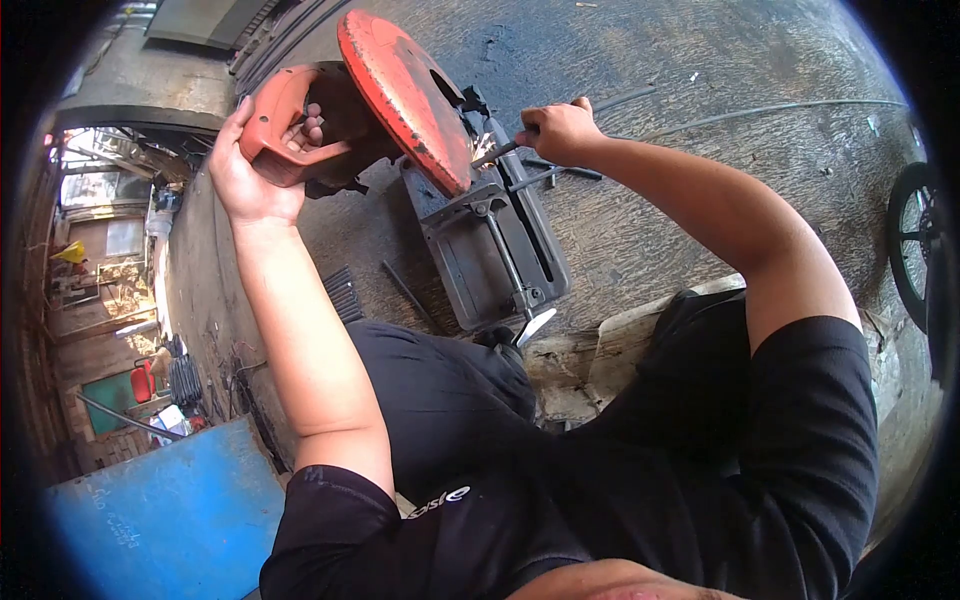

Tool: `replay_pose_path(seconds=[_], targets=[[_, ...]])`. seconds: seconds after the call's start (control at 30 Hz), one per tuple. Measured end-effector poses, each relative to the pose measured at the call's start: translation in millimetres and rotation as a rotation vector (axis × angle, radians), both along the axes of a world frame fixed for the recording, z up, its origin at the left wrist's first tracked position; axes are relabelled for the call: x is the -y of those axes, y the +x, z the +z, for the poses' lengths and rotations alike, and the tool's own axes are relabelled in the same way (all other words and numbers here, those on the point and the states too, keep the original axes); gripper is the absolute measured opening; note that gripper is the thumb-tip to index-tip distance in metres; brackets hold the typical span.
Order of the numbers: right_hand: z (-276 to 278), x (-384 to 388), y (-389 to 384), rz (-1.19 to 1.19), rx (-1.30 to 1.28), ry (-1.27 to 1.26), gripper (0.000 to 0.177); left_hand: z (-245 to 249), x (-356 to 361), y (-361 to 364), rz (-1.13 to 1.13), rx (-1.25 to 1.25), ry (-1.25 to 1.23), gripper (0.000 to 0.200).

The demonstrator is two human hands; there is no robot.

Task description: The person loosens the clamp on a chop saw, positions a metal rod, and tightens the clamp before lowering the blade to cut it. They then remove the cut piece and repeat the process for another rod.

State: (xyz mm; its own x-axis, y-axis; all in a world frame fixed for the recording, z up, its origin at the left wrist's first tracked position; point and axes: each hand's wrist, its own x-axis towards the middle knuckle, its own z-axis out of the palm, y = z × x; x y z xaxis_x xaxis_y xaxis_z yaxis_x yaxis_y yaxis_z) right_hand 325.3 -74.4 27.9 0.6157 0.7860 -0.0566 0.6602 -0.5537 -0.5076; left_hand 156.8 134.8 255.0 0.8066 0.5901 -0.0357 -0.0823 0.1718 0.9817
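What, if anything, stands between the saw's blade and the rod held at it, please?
Nothing visible does. The right hand holds the rod right at the edge of the saw, whose handle the left hand grips.

Cut-off saw (440, 150): scuffed orange blade guard (405, 95) tilted above a dark grey base (490, 250), which sits flat on the concrete floor (700, 60), nearer its left edge. The left hand (245, 165) grips the orange handle (275, 135). The thin metal rod (500, 152) lies across the base beneath the guard, held by the right hand (560, 130).
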Motion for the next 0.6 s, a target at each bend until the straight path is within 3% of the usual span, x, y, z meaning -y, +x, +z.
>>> replay_pose_path(seconds=[0.6], targets=[[-1.8, 1.0, -3.0, -0.016, 0.015, 0.017, 0.03, 0.7, 1.9, 0.3, 0.013, 0.0, 0.005, 0.052]])
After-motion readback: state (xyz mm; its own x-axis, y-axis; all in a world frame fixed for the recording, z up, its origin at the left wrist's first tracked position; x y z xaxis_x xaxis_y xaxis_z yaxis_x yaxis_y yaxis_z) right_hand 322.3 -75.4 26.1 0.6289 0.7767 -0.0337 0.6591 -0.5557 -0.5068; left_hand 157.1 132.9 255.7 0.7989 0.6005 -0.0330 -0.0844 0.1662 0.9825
